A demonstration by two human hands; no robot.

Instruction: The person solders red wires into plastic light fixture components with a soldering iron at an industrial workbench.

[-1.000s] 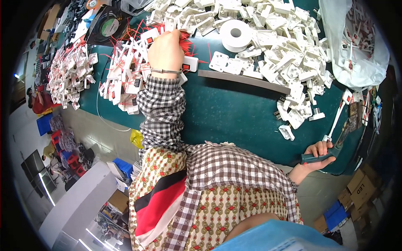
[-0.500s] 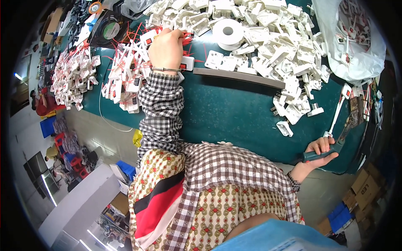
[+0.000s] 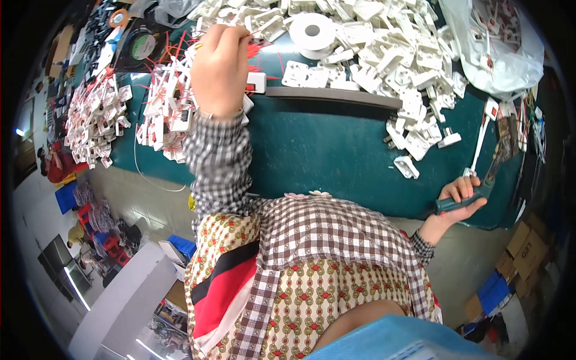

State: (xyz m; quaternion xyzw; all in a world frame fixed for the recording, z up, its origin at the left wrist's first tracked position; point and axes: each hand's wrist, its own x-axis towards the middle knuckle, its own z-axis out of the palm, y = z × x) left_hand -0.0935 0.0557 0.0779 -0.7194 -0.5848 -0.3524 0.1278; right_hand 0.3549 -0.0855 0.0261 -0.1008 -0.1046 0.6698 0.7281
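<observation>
My left hand [image 3: 219,72] is raised over the red wires [image 3: 257,49] at the back of the bench, thumb and fingers pinched on what looks like a thin red wire. Just below its fingers lies a white plastic part with a red switch [image 3: 257,83]. At the right edge of the bench my right hand [image 3: 461,195] is wrapped round the green handle of a soldering iron [image 3: 445,205], whose shaft slants up to the right. A white socket strip with a red switch [image 3: 482,139] lies beside the iron.
White plastic housings [image 3: 396,66] are heaped at the back, behind a dark bar [image 3: 336,96]. A white wire spool [image 3: 312,36] stands among them. Wired switch parts pile up at left [image 3: 99,117]. A clear plastic bag [image 3: 510,72] sits far right, above a dark block [image 3: 509,141].
My left hand has lifted off the red wires toward the camera, its fingers still pinched. My right hand keeps hold of the soldering iron in about the same place. The whole view has shifted slightly.
</observation>
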